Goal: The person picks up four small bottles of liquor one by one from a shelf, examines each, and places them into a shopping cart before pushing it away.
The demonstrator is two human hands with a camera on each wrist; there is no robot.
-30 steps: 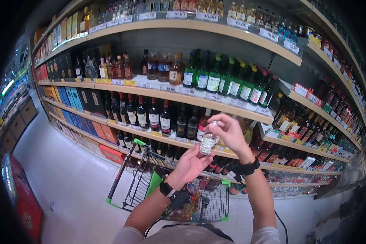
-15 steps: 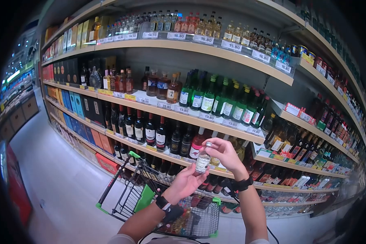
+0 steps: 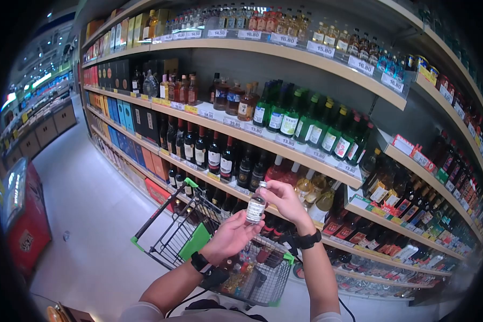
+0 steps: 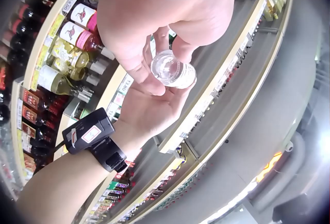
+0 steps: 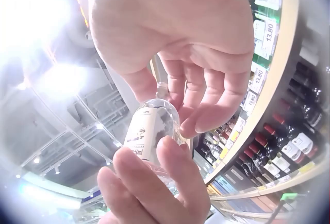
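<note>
A small clear glass bottle (image 3: 255, 208) with a pale label and a silvery cap is held in front of my chest, leaning slightly. My left hand (image 3: 232, 237) supports it from below, its fingers curled against the lower part. With thumb and fingers, my right hand (image 3: 286, 202) pinches it near the neck. The left wrist view shows the round base of the bottle (image 4: 167, 68) between the left fingers. Seen from the right wrist, the label of the bottle (image 5: 142, 131) faces sideways, and the left fingers (image 5: 135, 170) cover its bottom end.
A shopping cart (image 3: 169, 249) with green corners stands below my hands, several small bottles in its basket. Shelves ahead carry green bottles (image 3: 290, 121), wine bottles (image 3: 214, 155) and rows of miniatures (image 3: 252, 21). At left are an aisle floor (image 3: 107, 231) and a red display (image 3: 27, 231).
The bottle and both hands have come lower and a little to the left across the head view. The view itself has shifted over the shelves. Both hands keep their hold on the bottle.
</note>
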